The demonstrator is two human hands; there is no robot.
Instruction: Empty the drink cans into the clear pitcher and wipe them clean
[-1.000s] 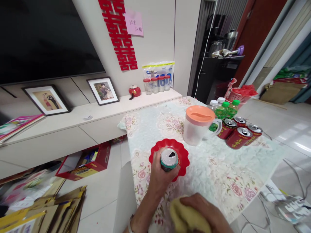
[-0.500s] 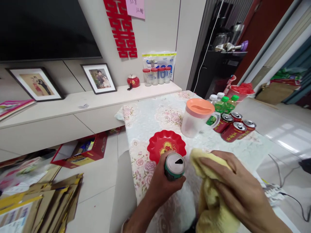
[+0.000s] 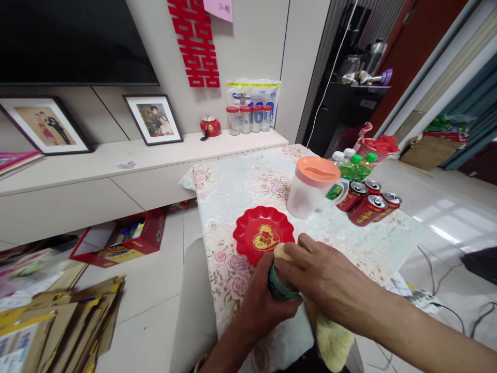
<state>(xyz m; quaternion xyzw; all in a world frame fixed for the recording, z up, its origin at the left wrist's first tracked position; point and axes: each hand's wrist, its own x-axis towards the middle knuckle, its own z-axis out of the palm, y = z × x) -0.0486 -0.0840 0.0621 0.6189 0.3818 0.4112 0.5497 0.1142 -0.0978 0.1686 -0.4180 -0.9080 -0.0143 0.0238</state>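
My left hand (image 3: 259, 296) is wrapped round a green drink can (image 3: 280, 286), held upright over the near edge of the table. Fingers of my right hand (image 3: 320, 272) press a yellow cloth (image 3: 334, 342) against the top of the can, covering most of its lid. The rest of the cloth hangs down below my right wrist. Just beyond the can lies a red scalloped plate (image 3: 244, 233) with a gold heart print. Behind it to the right stands a clear pitcher (image 3: 301, 199) with an orange lid.
Several red cans (image 3: 365, 211) and plastic bottles (image 3: 352, 167) stand at the table's right side, on a floral tablecloth (image 3: 233, 191). Flattened cardboard (image 3: 77, 316) and a red box (image 3: 147, 235) lie on the floor at left. Cables (image 3: 430, 264) run across the floor at right.
My right hand has moved left with the yellow cloth and brought it onto the can's top, which was uncovered before. My left hand keeps its hold on the can.
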